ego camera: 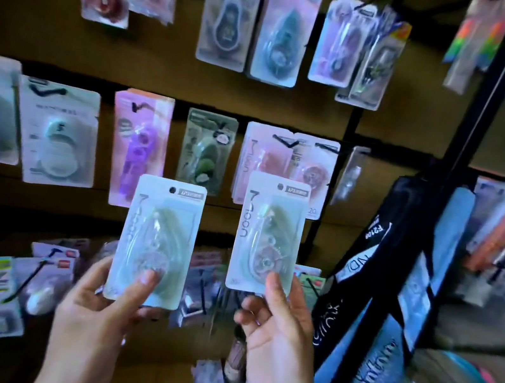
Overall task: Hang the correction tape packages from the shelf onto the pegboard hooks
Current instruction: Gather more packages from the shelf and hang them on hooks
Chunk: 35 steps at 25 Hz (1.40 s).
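While each hand (98, 306) pinches low, packages (158, 239) stand above.

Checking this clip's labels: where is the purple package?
Head view, left of centre: the purple package hangs in the pegboard's middle row, left of the green package, above the left hand.

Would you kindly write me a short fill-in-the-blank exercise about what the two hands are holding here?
1. Each hand holds ____ pale green package.
2. The left hand grips its package by the ____ edge.
3. The package in the right hand is held ____ than the other.

Missing words: one; bottom; higher
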{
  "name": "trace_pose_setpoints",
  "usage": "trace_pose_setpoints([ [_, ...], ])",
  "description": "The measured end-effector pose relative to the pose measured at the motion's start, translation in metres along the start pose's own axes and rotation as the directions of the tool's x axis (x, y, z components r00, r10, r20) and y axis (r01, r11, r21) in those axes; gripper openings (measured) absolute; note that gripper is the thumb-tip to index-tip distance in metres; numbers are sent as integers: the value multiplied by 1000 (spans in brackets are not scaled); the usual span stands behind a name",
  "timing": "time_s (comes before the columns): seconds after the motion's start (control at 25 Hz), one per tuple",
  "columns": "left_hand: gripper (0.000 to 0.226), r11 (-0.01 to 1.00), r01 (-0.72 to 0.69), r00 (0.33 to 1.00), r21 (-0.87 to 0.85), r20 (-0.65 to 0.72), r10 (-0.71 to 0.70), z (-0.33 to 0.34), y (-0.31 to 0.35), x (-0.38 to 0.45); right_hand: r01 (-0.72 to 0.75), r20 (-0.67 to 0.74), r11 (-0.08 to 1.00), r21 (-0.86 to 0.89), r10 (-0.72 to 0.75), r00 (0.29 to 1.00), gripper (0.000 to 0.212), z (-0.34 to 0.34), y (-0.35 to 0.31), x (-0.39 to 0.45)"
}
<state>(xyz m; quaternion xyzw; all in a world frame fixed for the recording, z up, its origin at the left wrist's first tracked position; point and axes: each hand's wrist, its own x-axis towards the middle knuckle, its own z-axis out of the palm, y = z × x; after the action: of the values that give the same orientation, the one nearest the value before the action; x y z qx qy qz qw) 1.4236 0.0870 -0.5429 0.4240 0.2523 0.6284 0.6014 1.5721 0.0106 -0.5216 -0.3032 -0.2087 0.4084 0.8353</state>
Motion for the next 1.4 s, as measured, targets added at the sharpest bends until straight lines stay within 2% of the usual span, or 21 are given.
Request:
trace_pose_setpoints([
  [0.04, 50, 1000, 14, 1000, 3, 23, -14, 11, -9, -1, 18, -20, 1000, -11, -19, 1000, 27, -8, -10, 1],
  [0.12, 70, 1000, 30, 998, 3, 60, -30, 30, -23, -6, 52, -54, 998, -35, -54, 997, 36, -24, -24, 4],
  [0.16, 84, 999, 45, 996, 3, 77, -45, 40, -30, -9, 67, -66, 997, -46, -70, 995, 35, -31, -31, 5],
  [0.24, 95, 997, 80, 992, 3, 94, -80, 58, -42, -14, 82, -91, 995, -56, -87, 992, 29, -44, -42, 8],
  [0.32, 87, 994, 106, 987, 4, 118, -106, 74, -51, -19, 96, -108, 993, -64, -103, 989, 23, -54, -51, 10],
  [0.44, 38, 989, 142, 984, -36, 111, -137, 90, -57, -21, 78, -116, 994, -81, -87, 989, 16, -63, -56, 12],
  [0.56, 25, 991, 133, 985, -32, 113, -128, 103, -54, -23, 49, -130, 995, -92, -61, 990, 20, -67, -56, 15],
  [0.76, 30, 993, 107, 987, -48, 122, -100, 115, -57, -25, 31, -130, 995, -98, -44, 991, 16, -70, -59, 16],
  [0.92, 30, 988, 129, 983, -81, 140, -116, 121, -59, -27, 28, -121, 994, -110, -41, 992, 25, -71, -60, 17],
  [1.08, 35, 983, 148, 980, -104, 149, -132, 122, -59, -27, 46, -119, 993, -105, -59, 991, 17, -72, -61, 16],
  [1.4, 43, 959, 163, 982, -231, 133, -134, 102, -40, -16, 64, -102, 979, -191, -85, 991, 24, -67, -51, 21],
])
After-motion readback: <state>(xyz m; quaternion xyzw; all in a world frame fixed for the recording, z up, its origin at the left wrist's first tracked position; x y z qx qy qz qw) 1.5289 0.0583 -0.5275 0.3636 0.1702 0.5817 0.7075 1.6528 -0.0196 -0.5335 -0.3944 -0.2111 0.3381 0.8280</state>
